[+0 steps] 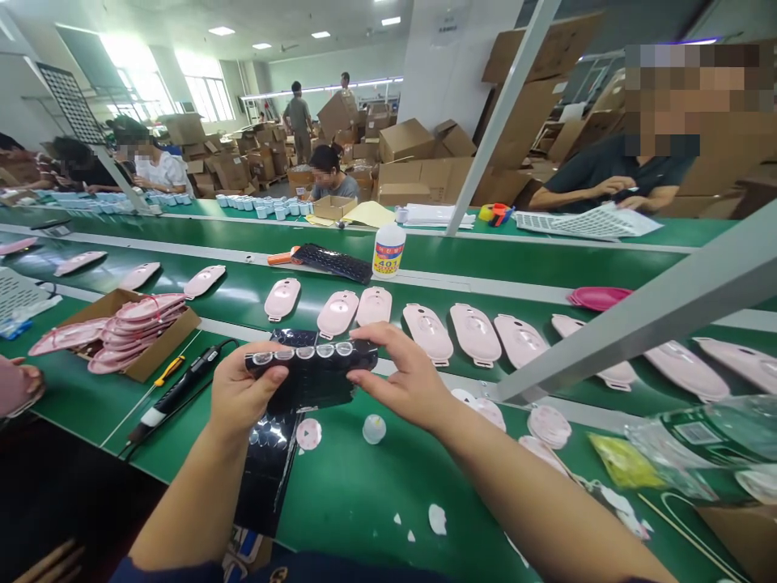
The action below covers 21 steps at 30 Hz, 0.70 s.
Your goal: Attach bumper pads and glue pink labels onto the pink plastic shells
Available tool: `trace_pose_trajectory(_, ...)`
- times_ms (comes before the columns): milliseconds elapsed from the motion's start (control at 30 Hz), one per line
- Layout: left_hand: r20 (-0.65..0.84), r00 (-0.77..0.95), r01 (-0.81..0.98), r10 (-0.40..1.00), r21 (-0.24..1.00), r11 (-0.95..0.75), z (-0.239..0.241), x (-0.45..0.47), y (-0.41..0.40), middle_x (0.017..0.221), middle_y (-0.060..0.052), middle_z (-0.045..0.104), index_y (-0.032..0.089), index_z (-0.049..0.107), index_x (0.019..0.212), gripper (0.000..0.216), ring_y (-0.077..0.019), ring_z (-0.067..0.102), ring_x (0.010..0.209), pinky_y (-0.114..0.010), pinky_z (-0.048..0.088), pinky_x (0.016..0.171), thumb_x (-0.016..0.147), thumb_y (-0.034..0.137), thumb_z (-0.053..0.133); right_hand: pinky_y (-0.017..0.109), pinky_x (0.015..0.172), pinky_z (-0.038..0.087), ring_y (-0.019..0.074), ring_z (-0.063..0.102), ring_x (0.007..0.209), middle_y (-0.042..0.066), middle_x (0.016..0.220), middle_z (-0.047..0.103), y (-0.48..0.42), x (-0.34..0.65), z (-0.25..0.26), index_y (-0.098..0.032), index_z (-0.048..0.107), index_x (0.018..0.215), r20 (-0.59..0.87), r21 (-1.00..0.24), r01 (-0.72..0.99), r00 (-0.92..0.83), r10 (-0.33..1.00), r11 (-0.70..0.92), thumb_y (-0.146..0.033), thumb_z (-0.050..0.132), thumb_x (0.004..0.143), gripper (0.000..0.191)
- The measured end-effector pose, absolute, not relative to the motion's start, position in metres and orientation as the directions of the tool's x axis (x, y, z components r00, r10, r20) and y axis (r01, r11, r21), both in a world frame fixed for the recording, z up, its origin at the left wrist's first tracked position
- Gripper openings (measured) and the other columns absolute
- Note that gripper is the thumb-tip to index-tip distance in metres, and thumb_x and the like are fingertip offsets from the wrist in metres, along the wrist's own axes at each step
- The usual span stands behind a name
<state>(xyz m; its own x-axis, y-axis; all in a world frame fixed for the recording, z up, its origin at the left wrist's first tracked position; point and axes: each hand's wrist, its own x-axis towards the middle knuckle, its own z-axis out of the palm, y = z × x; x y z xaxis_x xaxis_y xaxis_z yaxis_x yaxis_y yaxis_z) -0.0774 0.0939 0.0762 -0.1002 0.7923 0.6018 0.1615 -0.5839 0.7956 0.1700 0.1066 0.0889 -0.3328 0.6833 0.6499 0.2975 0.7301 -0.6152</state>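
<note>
My left hand (243, 397) grips the left end of a black sheet (316, 380) that carries a row of clear round pieces (304, 352) along its bent upper edge. At the other end, my right hand (404, 376) pinches the same sheet between thumb and fingers. Under the hands, another black sheet (261, 478) with shiny round pieces lies on the green work surface. A pink round disc (309, 434) with a small triangle mark and a small translucent cup (374, 429) lie just below the held sheet.
Pale pink oval covers (476, 332) line the green belt ahead. A white bottle (388, 249) labelled 401 stands beyond. Left are a carton of pink parts (163, 356) and a black corded tool (176, 393). A slanted metal post (637, 312) and plastic bottle (710, 437) are right.
</note>
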Motion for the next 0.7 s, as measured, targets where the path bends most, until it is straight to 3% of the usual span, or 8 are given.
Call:
trace_pose_trajectory(67, 0.571, 0.023, 0.092, 0.821, 0.816, -0.570, 0.078, -0.079, 0.094, 0.103, -0.008, 0.077, 0.030, 0.073, 0.107, 0.031, -0.0267, 0.075, 0.089, -0.040, 0.064, 0.077, 0.079, 0.040, 0.080, 0.037, 0.089, 0.057, 0.0199, 0.069, 0.100, 0.005, 0.111, 0.073, 0.107, 0.171, 0.085, -0.026, 0.062, 0.117, 0.667, -0.608, 0.298, -0.311, 0.677, 0.736, -0.029, 0.065, 0.091, 0.026)
trace_pose_trajectory(133, 0.602, 0.086, 0.067, 0.794, 0.792, -0.607, 0.081, -0.081, 0.092, 0.132, -0.010, 0.067, 0.036, 0.057, 0.134, 0.063, -0.0296, 0.072, 0.108, -0.046, 0.061, 0.090, 0.077, 0.041, 0.083, 0.037, 0.087, 0.058, 0.0199, 0.070, 0.098, 0.005, 0.109, 0.074, 0.107, 0.172, 0.083, -0.026, 0.064, 0.114, 0.678, -0.603, 0.292, -0.305, 0.669, 0.743, -0.028, 0.065, 0.091, 0.023)
trace_pose_trajectory(233, 0.765, 0.132, 0.274, 0.631, 0.584, -0.764, 0.089, -0.084, 0.084, 0.156, -0.010, 0.046, 0.041, 0.037, 0.150, 0.094, -0.0343, 0.055, 0.135, -0.055, 0.045, 0.112, 0.070, 0.041, 0.088, 0.034, 0.082, 0.058, 0.0193, 0.071, 0.091, 0.004, 0.102, 0.075, 0.104, 0.170, 0.082, -0.026, 0.066, 0.111, 0.679, -0.609, 0.279, -0.301, 0.670, 0.743, -0.027, 0.066, 0.090, 0.021)
trace_pose_trajectory(300, 0.790, 0.257, 0.514, 0.556, 0.376, -0.771, 0.096, -0.086, 0.079, 0.156, -0.008, 0.045, 0.039, 0.044, 0.146, 0.092, -0.0366, 0.043, 0.144, -0.059, 0.032, 0.120, 0.067, 0.036, 0.090, 0.033, 0.078, 0.058, 0.0186, 0.071, 0.085, 0.003, 0.098, 0.075, 0.100, 0.169, 0.083, -0.026, 0.067, 0.111, 0.658, -0.630, 0.284, -0.299, 0.691, 0.723, -0.029, 0.066, 0.091, 0.020)
trace_pose_trajectory(367, 0.726, 0.353, 0.633, 0.590, 0.279, -0.723, 0.101, -0.087, 0.075, 0.152, -0.009, 0.049, 0.037, 0.047, 0.143, 0.085, -0.0362, 0.043, 0.143, -0.059, 0.033, 0.119, 0.069, 0.033, 0.089, 0.033, 0.076, 0.058, 0.0183, 0.070, 0.080, 0.003, 0.096, 0.076, 0.095, 0.169, 0.083, -0.026, 0.068, 0.110, 0.632, -0.659, 0.291, -0.286, 0.720, 0.694, -0.032, 0.067, 0.090, 0.021)
trace_pose_trajectory(533, 0.651, 0.370, 0.417, 0.663, 0.522, -0.744, 0.098, -0.088, 0.072, 0.138, -0.012, 0.059, 0.031, 0.050, 0.137, 0.070, -0.0286, 0.057, 0.129, -0.044, 0.051, 0.106, 0.076, 0.041, 0.084, 0.034, 0.079, 0.059, 0.0201, 0.070, 0.086, 0.005, 0.100, 0.074, 0.081, 0.172, 0.079, -0.025, 0.066, 0.112, 0.606, -0.728, 0.231, -0.224, 0.763, 0.645, -0.039, 0.065, 0.092, 0.025)
trace_pose_trajectory(633, 0.644, 0.397, 0.401, 0.654, 0.519, -0.755, 0.094, -0.083, 0.067, 0.128, -0.010, 0.065, 0.028, 0.056, 0.132, 0.066, -0.0258, 0.060, 0.123, -0.040, 0.050, 0.106, 0.074, 0.046, 0.084, 0.033, 0.079, 0.058, 0.0198, 0.068, 0.090, 0.006, 0.104, 0.071, 0.071, 0.175, 0.078, -0.027, 0.062, 0.120, 0.660, -0.684, 0.217, -0.222, 0.718, 0.696, -0.039, 0.064, 0.093, 0.030)
trace_pose_trajectory(700, 0.694, 0.343, 0.467, 0.633, 0.459, -0.756, 0.094, -0.078, 0.062, 0.122, -0.008, 0.066, 0.027, 0.059, 0.127, 0.056, -0.0232, 0.061, 0.119, -0.037, 0.051, 0.104, 0.077, 0.035, 0.083, 0.034, 0.082, 0.058, 0.0199, 0.066, 0.096, 0.006, 0.107, 0.068, 0.064, 0.178, 0.081, -0.028, 0.058, 0.125, 0.713, -0.604, 0.238, -0.267, 0.649, 0.761, -0.034, 0.065, 0.093, 0.034)
